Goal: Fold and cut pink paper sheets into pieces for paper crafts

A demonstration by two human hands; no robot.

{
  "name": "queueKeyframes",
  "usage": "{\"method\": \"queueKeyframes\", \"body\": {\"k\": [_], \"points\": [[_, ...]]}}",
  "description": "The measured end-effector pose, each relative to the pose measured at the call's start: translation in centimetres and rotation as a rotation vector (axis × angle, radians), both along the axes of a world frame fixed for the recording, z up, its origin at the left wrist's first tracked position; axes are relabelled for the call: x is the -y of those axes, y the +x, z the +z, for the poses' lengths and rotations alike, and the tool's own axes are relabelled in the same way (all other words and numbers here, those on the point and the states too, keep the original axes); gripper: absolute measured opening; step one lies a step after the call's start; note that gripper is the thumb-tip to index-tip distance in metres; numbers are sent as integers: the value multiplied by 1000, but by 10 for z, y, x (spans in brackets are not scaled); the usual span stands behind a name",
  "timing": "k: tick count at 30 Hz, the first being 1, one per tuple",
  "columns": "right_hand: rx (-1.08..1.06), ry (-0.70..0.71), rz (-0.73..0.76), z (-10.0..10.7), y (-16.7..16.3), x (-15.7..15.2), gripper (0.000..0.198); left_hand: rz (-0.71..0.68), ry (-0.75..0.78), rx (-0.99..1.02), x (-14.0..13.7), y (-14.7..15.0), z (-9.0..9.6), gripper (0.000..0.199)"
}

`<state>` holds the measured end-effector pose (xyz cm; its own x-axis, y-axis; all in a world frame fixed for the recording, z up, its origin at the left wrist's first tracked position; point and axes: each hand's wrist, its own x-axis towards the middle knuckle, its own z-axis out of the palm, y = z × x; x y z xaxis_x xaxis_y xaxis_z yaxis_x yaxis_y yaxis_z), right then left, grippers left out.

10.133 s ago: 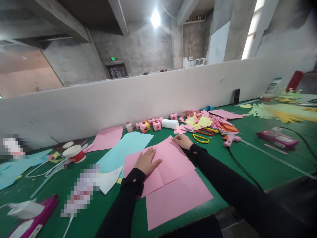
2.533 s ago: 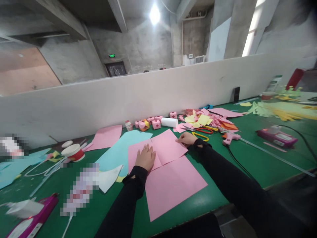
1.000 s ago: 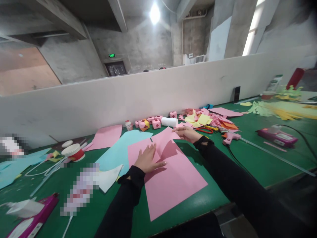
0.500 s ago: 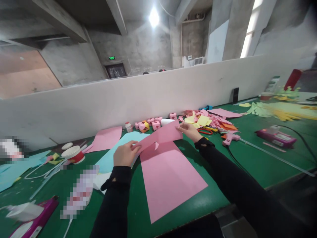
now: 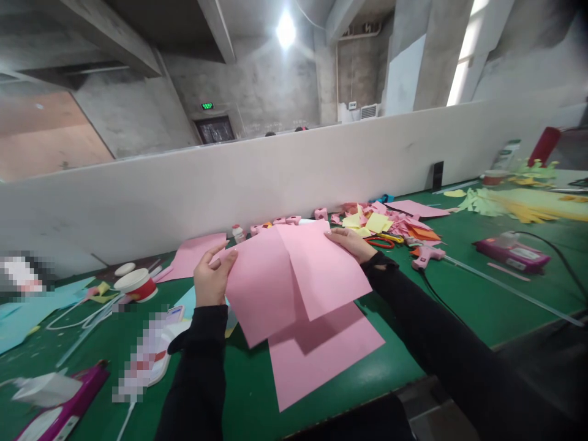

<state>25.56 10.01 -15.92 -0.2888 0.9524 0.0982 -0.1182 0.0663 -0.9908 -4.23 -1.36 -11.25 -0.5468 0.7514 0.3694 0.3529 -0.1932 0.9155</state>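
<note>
My left hand point(image 5: 212, 274) is closed with thumb and fingers on the left edge of a pink sheet of paper point(image 5: 261, 282). My right hand point(image 5: 353, 244) pinches the upper right edge of an overlapping pink flap point(image 5: 328, 266). A line runs down from the top where flap and sheet overlap; I cannot tell if they are joined there. Both hang tilted above another pink sheet point(image 5: 321, 373) lying flat on the green table point(image 5: 399, 367). Light blue paper point(image 5: 187, 300) shows partly behind my left hand.
Pink and yellow paper scraps point(image 5: 379, 222), red-handled scissors point(image 5: 380, 242) and a pink glue gun point(image 5: 427, 256) lie to the right. Left are a paper cup point(image 5: 136, 285), a phone point(image 5: 158, 361) and a purple power strip point(image 5: 76, 398). A white partition point(image 5: 275, 177) stands behind.
The held pink paper has swung from a narrow, nearly edge-on band to broad faces hanging downward. My left hand has moved left, away from my right hand, which stays nearly in place.
</note>
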Motion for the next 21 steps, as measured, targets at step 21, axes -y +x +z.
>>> {"method": "queueKeyframes", "body": {"k": [21], "points": [[791,68,-4,-42,2,-21,28,-415,-681,-1127,-26,44,-77,50]]}}
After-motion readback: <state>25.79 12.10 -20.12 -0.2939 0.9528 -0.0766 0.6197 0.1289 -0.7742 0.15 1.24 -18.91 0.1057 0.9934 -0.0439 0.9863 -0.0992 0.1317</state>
